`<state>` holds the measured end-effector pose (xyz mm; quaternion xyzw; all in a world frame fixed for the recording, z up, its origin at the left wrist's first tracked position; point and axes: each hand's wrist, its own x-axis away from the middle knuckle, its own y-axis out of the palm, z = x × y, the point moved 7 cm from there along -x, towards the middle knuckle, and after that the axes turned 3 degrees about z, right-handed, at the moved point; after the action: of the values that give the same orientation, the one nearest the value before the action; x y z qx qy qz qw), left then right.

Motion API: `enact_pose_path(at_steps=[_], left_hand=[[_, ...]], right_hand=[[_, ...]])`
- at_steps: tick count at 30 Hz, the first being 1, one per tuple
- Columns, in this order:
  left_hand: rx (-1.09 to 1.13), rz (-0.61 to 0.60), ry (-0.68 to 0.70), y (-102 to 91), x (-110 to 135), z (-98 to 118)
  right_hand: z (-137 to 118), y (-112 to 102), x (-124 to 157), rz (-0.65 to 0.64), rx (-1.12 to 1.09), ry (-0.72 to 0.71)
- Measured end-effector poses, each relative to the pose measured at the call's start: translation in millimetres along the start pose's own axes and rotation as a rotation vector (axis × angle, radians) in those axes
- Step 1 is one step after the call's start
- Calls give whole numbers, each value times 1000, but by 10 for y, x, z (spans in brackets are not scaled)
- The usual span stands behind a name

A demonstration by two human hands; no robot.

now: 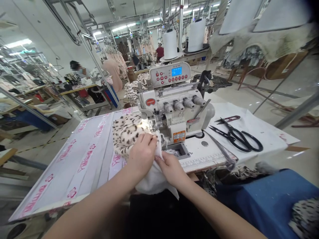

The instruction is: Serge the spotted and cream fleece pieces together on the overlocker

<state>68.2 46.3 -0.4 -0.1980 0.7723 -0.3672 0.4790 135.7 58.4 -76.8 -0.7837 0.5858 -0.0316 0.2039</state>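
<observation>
A white overlock sewing machine (174,106) stands on the work table (82,156). A cream fabric piece with dark spots (124,132) lies under its presser foot, with a white lining (152,179) hanging over the table's front edge. My left hand (141,153) rests on the fabric just before the needle, fingers curled and pinching the edge. My right hand (170,167) grips the white lining right beside it, fingers closed on the cloth.
Black scissors (236,136) and a small thread snip (228,119) lie on the table to the machine's right. Two white thread cones (183,41) stand behind. A blue bin (261,202) holds spotted fabric at lower right. A person sits at a far left workstation.
</observation>
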Motion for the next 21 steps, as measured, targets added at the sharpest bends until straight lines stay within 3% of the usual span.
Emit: enact_pose_path(at_steps=[6,13,18,21], left_hand=[[-23,-9,21,-6,-24,-17],[-10,-3,-54,-37,-28,0],[93,40,-163,-320,281,-349],[63,41,-192,-557,459,-548]], right_hand=[[-32,-48,-104,22,17,-23],[-48,-49,-149,5,-90,-43],[17,-110,-31,-47,-217,52],[-38,-3,30,-117,-359,112]])
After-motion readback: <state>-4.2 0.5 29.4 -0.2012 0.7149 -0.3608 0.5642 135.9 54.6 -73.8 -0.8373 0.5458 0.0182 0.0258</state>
